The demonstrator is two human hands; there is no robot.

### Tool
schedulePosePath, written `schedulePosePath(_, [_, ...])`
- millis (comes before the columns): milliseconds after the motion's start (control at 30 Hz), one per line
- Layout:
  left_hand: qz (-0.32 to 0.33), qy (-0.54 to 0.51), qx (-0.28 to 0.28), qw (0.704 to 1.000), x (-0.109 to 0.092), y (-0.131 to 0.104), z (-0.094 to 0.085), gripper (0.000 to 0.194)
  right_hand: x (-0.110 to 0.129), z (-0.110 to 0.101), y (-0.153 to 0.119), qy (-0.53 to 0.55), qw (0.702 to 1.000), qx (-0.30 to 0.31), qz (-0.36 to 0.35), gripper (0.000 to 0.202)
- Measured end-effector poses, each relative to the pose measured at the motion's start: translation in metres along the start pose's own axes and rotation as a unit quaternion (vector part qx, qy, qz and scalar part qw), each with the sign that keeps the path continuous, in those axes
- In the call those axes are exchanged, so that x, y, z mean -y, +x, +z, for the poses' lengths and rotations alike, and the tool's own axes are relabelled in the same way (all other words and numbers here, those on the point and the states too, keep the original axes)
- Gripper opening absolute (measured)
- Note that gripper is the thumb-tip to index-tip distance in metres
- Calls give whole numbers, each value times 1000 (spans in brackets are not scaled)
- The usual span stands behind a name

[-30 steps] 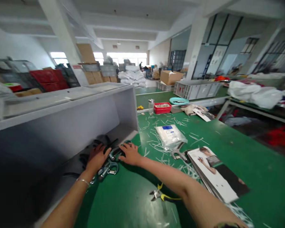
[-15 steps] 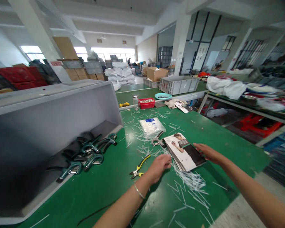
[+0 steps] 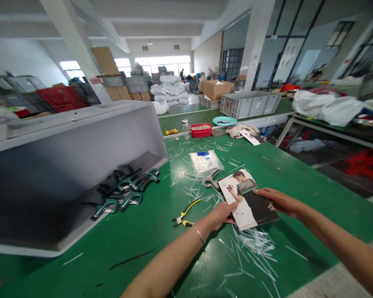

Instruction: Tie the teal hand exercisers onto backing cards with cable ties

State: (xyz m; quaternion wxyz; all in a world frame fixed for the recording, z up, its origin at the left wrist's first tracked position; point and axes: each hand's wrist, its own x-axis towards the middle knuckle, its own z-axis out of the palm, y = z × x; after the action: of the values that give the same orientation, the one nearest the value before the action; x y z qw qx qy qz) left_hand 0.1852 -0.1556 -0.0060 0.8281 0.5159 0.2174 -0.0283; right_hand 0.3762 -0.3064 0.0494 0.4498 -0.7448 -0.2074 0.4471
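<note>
A stack of printed cards (image 3: 245, 209), white and black with a photo on top, lies between my hands. My left hand (image 3: 220, 216) holds its left edge, thumb on the top face and fingers underneath. At the right edge my right hand (image 3: 278, 200) grips it, its lower fingers hidden. Just beyond the stack's upper left corner is a grey hand gripper (image 3: 209, 181) with a spring-type frame. Yellow-and-black cutting pliers (image 3: 185, 213) rest left of my left hand. Cut white plastic strips (image 3: 257, 242) lie heaped near the stack's front edge.
On the left, a large grey crate (image 3: 124, 136) lies on its side with several teal hand grippers (image 3: 130, 198) inside. Further back are a clear plastic packet (image 3: 206, 162), a glass jar (image 3: 185, 129), a red tray (image 3: 201, 130) and a turquoise dish (image 3: 224, 121).
My left hand has moved right onto the stack and closed on its edge. My right hand has closed on the other edge. The view has turned slightly left.
</note>
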Motion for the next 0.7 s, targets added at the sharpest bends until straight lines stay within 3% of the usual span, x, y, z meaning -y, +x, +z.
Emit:
schedulePosePath(100, [44,-19,-41,998,6,-7,1,56,7,15,-12,28,999,-46,3,46])
schedulePosePath(200, [136,-72,-125,980,5,-39,-6,61,18,48,-35,59,995,-75,1,45])
schedulePosePath(333, [174,-169,-130,961,-12,-126,-35,66,30,129,-67,115,993,29,-24,48])
schedulePosePath(400, [162,-188,-218,944,-19,-181,-58,64,30,171,-67,83,979,143,-117,50])
schedulePosePath(467, [134,-192,-344,909,-17,-235,-84,66,26,204,-53,-50,940,243,-234,56])
schedulePosePath(500, [119,-189,-397,890,-13,-261,-96,69,23,216,-41,-146,914,246,-288,62])
schedulePosePath(600, [65,-161,-540,824,8,-321,-129,72,13,237,1,-409,813,148,-389,96])
schedulePosePath(633, [53,-154,-567,808,16,-334,-136,70,11,241,13,-460,779,128,-406,98])
schedulePosePath(700, [39,-145,-595,789,29,-350,-144,68,6,249,29,-520,732,109,-427,85])
